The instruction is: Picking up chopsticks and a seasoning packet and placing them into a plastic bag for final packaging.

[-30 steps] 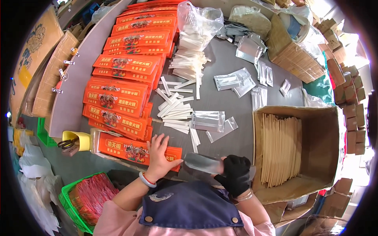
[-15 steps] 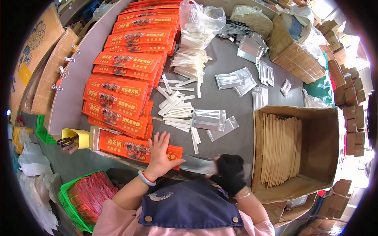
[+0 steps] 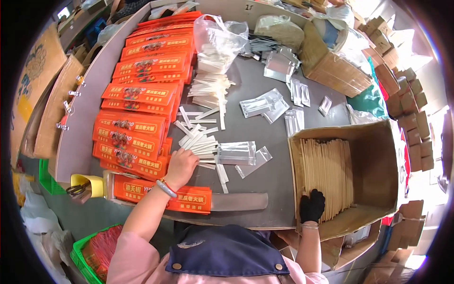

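My left hand (image 3: 183,166), bare with a bracelet at the wrist, reaches over the red printed packets onto the near edge of a pile of slim white paper strips (image 3: 202,141). Its fingers are drawn together at the strips; what they pinch is hidden. In the cardboard box at the right, my right hand (image 3: 312,206) in a black glove rests on the near left end of the wooden chopsticks (image 3: 327,170); the dark glove blurs its finger shapes. A clear plastic sleeve (image 3: 240,201) lies flat, its left end meeting the front red packet (image 3: 195,199).
Overlapping stacks of red packets (image 3: 133,124) run along the left side. Clear plastic packs (image 3: 236,153) lie mid-table. The chopstick box (image 3: 376,175) has high walls. A yellow cup with scissors (image 3: 97,185) is at the left edge, above a green crate (image 3: 78,258).
My left hand has moved up from the front red packet to the white strips. My right hand has let go of the clear sleeve and moved right into the box. The view has shifted slightly.
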